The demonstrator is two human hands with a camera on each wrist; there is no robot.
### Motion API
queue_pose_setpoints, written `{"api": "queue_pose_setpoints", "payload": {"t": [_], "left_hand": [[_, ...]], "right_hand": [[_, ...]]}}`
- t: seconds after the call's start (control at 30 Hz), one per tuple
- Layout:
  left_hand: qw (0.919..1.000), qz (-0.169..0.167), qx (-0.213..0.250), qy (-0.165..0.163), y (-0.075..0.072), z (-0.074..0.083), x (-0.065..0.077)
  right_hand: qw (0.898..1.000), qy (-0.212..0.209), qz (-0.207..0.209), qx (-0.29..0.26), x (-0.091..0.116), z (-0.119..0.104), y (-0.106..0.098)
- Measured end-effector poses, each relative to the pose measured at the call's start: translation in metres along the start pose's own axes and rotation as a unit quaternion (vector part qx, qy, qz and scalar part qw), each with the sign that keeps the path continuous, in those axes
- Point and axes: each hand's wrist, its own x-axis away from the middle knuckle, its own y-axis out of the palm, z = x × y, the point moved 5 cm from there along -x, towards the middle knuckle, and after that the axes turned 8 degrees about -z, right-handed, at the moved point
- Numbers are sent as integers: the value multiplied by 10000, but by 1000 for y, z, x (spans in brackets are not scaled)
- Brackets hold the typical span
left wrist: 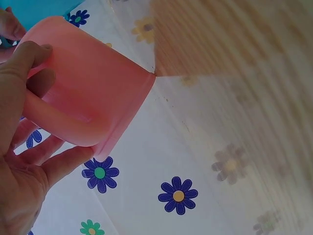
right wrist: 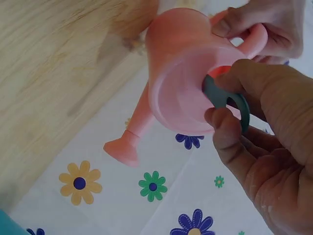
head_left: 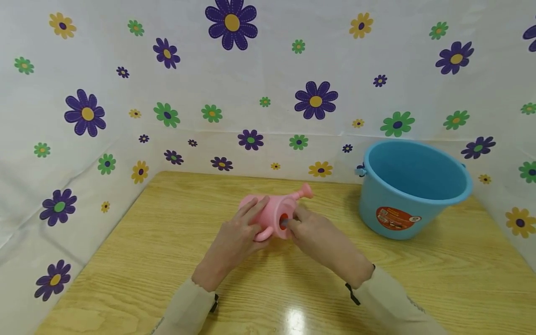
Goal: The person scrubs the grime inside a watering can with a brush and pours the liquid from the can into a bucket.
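At the bottom of the frame lie two pale sleeves (head_left: 184,307), each ending in a bare wrist. Just past them, near the centre of the head view, the left grip (head_left: 234,235) holds a pink watering can (head_left: 270,214), fingers spread on its body beside the curved handle (head_left: 264,234). The right grip (head_left: 316,235), to the right of centre, is narrow: thumb and fingers pinch a dark green ringed piece (right wrist: 215,90), its tip reaching into the can's mouth. Something red (head_left: 283,217) shows inside, too hidden to name.

The can is tipped, mouth towards the lower right, spout (head_left: 302,191) pointing to the upper right; whether it rests on the worktop (head_left: 176,218) I cannot tell. It looks like thin moulded plastic, so probably light, fairly stiff, a little slick, and hard to break. The body and handle seem the surest hold; the slim spout would likely flex or twist the can. The green piece looks light and rigid too, its ring the natural place to pinch.

Farther off, at the right of the frame, stands a blue bucket (head_left: 372,195) with a red label (head_left: 395,218). Behind everything hangs a flower-printed sheet (head_left: 268,70).
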Motion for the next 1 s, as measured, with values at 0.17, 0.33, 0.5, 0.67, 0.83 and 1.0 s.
{"api": "queue_pose_setpoints", "payload": {"t": [0.17, 0.33, 0.5, 0.67, 0.83, 1.0], "left_hand": [[10000, -35, 11, -82, 0, 0, -4], [9997, -92, 74, -203, 0, -1, -6], [9991, -130, 247, -307, -1, -2, -9], [9991, -148, 196, -343, -3, -1, -12], [9992, -170, 94, -349, -4, -1, -13], [9995, -130, 76, -293, -4, 0, -14]], "right_hand": [[9887, -154, -215, 1477, -1, -3, 1], [9689, -386, -332, 2420, -1, -4, -3], [9639, -525, -277, 2595, 1, -4, -11], [9626, -604, -298, 2623, 3, -3, -22], [9613, -645, -302, 2661, 6, -7, -32], [9594, -624, -373, 2723, 8, -10, -36]]}}
